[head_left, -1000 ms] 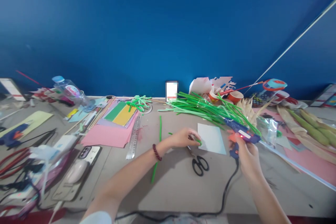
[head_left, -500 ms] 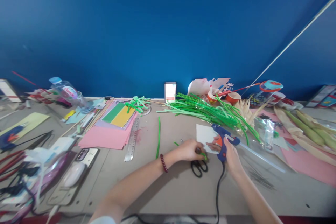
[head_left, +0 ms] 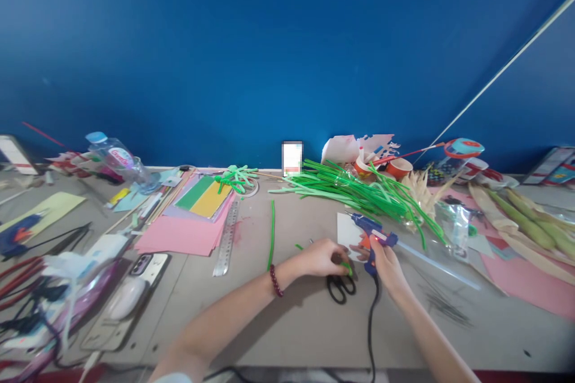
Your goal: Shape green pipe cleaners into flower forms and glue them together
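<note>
My right hand grips a blue hot glue gun with an orange trigger; its nozzle points left, over a white sheet of paper. A long clear glue stick sticks out of the gun's back end. Beside it, my left hand is closed on a short green pipe cleaner, mostly hidden by the fingers. Black-handled scissors lie on the table just below that hand. Left of it, a single straight green pipe cleaner lies flat.
A heap of green pipe cleaners lies along the back. To the left are a metal ruler, pink paper, a phone and a tilted plastic bottle. Corn husks lie at right. The gun's black cord runs toward the front edge.
The glue gun in my right hand has shifted left and turned, its nozzle now pointing more to the left, toward my left hand. My left hand has barely moved.
</note>
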Motion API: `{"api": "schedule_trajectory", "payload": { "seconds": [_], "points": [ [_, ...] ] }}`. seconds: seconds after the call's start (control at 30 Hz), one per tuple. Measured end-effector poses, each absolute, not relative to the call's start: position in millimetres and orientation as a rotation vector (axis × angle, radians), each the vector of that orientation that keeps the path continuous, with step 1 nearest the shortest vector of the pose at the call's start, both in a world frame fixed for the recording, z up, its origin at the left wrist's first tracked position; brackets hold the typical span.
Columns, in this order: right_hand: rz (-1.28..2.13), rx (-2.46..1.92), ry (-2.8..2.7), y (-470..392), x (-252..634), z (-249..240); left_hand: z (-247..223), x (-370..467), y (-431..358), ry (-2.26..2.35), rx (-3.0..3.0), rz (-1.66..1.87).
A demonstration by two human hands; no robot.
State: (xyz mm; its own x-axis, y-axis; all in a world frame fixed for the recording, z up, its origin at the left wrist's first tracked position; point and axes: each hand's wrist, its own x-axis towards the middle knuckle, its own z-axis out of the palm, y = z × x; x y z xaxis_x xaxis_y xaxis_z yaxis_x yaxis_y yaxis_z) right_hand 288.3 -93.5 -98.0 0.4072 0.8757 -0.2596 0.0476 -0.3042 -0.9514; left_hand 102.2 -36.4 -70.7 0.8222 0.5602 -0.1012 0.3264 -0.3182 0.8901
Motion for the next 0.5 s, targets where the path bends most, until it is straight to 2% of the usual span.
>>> {"api": "schedule_trajectory", "payload": {
  "seconds": [0.5],
  "points": [
    [0.961,-1.644,-0.753,-96,296,-101,-51,40,-35,0.769,1.487,0.505]
  ]
}}
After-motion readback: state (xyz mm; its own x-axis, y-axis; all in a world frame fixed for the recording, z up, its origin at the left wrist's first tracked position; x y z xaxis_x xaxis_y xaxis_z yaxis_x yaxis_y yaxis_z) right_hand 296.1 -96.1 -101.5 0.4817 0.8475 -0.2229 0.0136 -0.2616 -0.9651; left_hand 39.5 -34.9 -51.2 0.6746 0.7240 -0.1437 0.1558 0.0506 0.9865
